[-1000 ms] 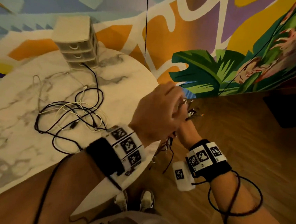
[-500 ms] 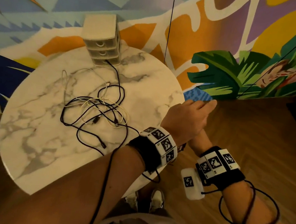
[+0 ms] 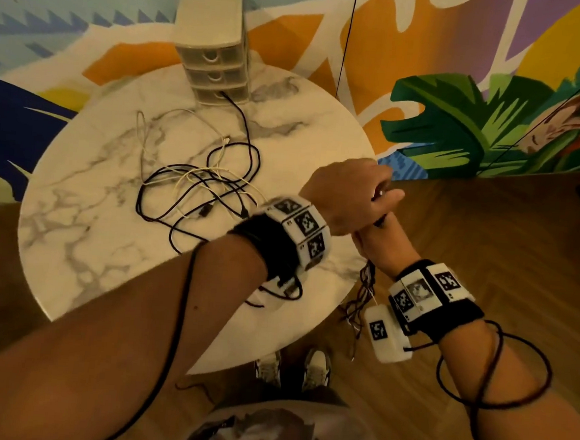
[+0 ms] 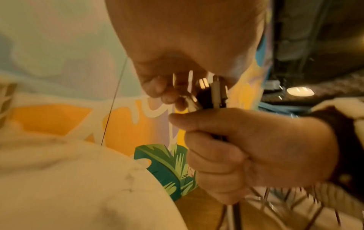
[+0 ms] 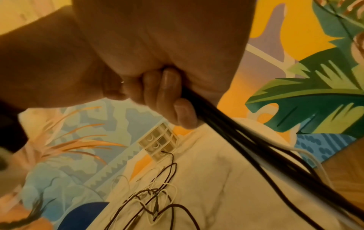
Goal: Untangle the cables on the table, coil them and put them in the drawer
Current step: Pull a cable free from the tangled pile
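Note:
A tangle of black and white cables [image 3: 198, 186] lies on the round marble table [image 3: 91, 240]; one black end reaches the bottom drawer of the small drawer unit [image 3: 214, 53]. Past the table's right edge my right hand [image 3: 380, 240] grips a bundle of cables [image 3: 366, 287] in its fist, and the strands hang below it. My left hand [image 3: 349, 193] sits on top and pinches the plug ends [image 4: 208, 93] that stick up from the fist [image 4: 256, 147]. In the right wrist view my fingers [image 5: 167, 96] curl round the black strands [image 5: 246, 140].
The drawer unit [image 5: 159, 141] stands at the table's far edge against a painted mural wall; its drawers look closed. Wooden floor [image 3: 486, 233] lies to the right, with my shoes [image 3: 292, 367] under the table's near edge. A black wrist-camera lead [image 3: 490, 378] loops round my right forearm.
My left hand's fingers, stretched flat over the right hand half a second ago, have curled down onto the plug ends. Both hands stay together by the table's right edge.

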Demonstrator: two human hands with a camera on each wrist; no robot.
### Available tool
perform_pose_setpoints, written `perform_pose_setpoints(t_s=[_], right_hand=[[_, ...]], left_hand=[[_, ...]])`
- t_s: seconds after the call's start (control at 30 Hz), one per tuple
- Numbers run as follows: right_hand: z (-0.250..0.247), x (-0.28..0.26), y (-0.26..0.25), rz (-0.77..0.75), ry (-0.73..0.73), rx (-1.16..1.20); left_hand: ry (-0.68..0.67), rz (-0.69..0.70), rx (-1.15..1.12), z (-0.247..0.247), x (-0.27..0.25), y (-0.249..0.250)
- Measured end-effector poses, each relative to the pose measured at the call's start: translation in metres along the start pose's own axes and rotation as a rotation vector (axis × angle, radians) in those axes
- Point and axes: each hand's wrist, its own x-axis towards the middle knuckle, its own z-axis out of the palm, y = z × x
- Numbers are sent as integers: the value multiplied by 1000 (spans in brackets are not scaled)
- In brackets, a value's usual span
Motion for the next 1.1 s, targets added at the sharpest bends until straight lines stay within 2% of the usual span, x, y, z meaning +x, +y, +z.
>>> perform_pose_setpoints(t_s=[0.07,0.17,0.2,0.27,0.33,0.4,0.43,0.47,0.5,0.57,0.6,0.63,0.7,0.8,0.87,0.9,0.97,1.1], right_hand=[[5,-3,-11,19,-133,-42],[10,-4,-16,107,-365,-302],[13,-4,-14,130,-400,-337],[23,-5,-10,92,-370,-212],[31,-7,-6,128,-275,-43],[38,-6,6,277,-209,138],[39,-5,13,341,-196,193],[39,-6,21,391,-187,226],[38,-8,26,433,-181,230],[38,-12,33,480,-175,245],[38,-12,37,490,-184,262],[39,-11,41,503,-200,265],[42,-9,49,529,-238,275],[50,-8,57,574,-215,258],[57,-7,55,615,-180,290],[60,-5,52,626,-184,334],[64,2,47,623,-222,423],[58,13,37,555,-204,502]], left_hand=[[-73,65,100,-6,0,-5],[-87,235,81,-8,-7,-7],[-104,269,85,-7,-11,-6],[-137,261,26,-7,-15,-9],[-98,154,-126,-10,-22,-21],[4,-97,-258,-4,-33,-45],[6,-241,-238,3,-42,-58],[-90,-352,-134,14,-54,-70],[-288,-403,14,27,-70,-77],[-692,-357,241,57,-102,-80],[-808,-311,295,69,-117,-76],[-858,-276,314,78,-129,-72],[-843,-280,291,86,-139,-66],[-638,-319,100,72,-129,-56],[-513,-259,24,58,-121,-46],[-493,-215,18,54,-118,-41],[-513,-168,11,50,-119,-33],[-595,-323,-34,60,-141,-56]])
